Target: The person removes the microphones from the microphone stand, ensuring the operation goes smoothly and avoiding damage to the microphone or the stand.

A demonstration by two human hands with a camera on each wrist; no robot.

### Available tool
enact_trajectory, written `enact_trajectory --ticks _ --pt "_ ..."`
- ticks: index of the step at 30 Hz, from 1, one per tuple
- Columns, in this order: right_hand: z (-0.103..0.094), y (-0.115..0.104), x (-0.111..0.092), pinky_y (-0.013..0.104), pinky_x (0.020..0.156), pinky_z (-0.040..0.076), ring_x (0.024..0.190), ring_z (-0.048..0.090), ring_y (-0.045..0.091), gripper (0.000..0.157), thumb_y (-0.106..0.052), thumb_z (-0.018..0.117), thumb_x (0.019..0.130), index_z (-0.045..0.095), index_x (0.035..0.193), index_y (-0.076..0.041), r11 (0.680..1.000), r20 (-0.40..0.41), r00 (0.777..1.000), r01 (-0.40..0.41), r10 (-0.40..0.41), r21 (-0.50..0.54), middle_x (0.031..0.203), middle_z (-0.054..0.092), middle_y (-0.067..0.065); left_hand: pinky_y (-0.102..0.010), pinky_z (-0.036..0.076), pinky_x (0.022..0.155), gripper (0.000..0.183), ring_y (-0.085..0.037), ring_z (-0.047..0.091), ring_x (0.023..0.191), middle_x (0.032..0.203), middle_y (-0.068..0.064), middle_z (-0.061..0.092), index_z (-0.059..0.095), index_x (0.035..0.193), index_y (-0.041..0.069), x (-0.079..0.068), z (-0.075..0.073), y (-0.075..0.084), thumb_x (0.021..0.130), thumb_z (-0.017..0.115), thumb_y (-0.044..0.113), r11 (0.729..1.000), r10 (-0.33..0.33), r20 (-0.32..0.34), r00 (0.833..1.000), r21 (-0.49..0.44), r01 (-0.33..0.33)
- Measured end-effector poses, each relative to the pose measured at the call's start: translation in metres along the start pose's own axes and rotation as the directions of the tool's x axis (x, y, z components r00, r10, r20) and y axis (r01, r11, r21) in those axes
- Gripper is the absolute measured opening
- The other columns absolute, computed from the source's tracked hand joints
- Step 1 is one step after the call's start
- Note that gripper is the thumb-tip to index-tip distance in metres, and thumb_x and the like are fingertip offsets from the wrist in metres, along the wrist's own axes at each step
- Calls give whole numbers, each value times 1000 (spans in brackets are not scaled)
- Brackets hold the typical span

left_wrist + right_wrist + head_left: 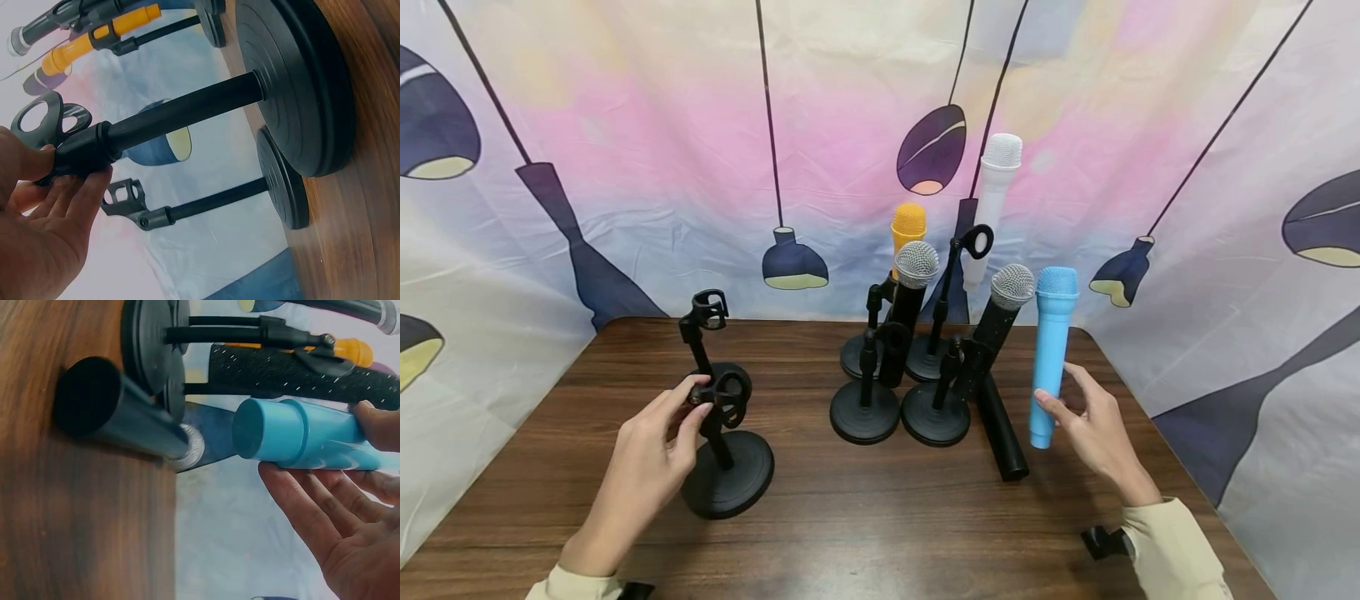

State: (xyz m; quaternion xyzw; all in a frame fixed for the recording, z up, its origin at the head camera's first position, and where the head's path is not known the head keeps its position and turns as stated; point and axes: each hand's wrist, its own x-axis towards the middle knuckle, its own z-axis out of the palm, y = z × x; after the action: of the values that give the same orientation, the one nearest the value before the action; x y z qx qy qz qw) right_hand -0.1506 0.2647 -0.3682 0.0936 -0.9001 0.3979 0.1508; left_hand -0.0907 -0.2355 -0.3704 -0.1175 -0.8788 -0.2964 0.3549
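My left hand (651,458) pinches the clip end of a black microphone stand (730,479) between thumb and fingers. Its round base stands at the tabletop, and the clip holds no microphone. Just behind it is a second black microphone stand (219,199) with an unfilled clip. On the right, my right hand (1097,425) grips a light blue microphone (1054,333) near its lower end. The blue microphone is held upright, head up, and the right wrist view shows its flat bottom (249,430) raised off the wood.
Several black stands cluster mid-table, holding black microphones with silver heads (917,265), a yellow microphone (908,221) and a white one (1000,175); one tall stand's clip (979,242) is unfilled. A black microphone (1003,437) lies on the wooden table (865,533). A printed cloth hangs behind.
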Motion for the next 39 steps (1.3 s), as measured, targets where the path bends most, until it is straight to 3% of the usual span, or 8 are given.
enact_trajectory --ticks 3,10,14,23,32,39 --pt "0 6 1 32 66 55 82 71 32 62 -32 65 101 43 148 3 999 19 999 -42 42 -6 132 54 32 -8 41 60 39 -5 55 69 92 -12 68 67 127 1 0 -3 -3 90 71 -9 1000 -1 -6 1000 13 1" --pt "4 19 5 37 65 58 81 69 29 63 -36 65 101 45 145 4 996 47 995 -82 83 -20 117 60 27 -15 34 56 37 -5 45 64 88 -10 64 67 127 3 -2 -11 -11 91 70 -7 998 -39 -2 999 45 39" --pt "7 26 6 41 64 58 74 68 23 67 -38 65 101 43 147 6 993 83 990 -113 116 -30 117 60 27 -16 32 55 36 -7 42 63 86 -9 61 67 128 5 -3 -15 -15 94 68 -5 996 -74 13 997 59 73" --pt "10 38 9 39 62 58 70 67 20 69 -40 64 101 44 145 11 988 161 976 -142 150 -55 118 60 29 -14 35 57 37 -3 45 65 96 -15 66 66 129 4 -3 -21 -27 93 68 -7 997 -64 -2 998 42 64" --pt "17 53 9 36 61 59 85 68 25 71 -43 64 101 46 143 12 978 253 945 -196 208 -73 112 65 25 -12 36 56 37 3 46 67 96 -18 67 66 129 2 -2 -25 -36 93 67 -8 999 -39 -18 999 29 40" --pt "22 57 9 36 59 57 74 66 20 73 -43 65 100 46 141 15 967 295 921 -235 253 -96 101 67 20 -12 36 55 37 4 46 66 100 -21 67 65 130 2 -2 -27 -40 94 66 -7 997 -72 -15 997 15 72"
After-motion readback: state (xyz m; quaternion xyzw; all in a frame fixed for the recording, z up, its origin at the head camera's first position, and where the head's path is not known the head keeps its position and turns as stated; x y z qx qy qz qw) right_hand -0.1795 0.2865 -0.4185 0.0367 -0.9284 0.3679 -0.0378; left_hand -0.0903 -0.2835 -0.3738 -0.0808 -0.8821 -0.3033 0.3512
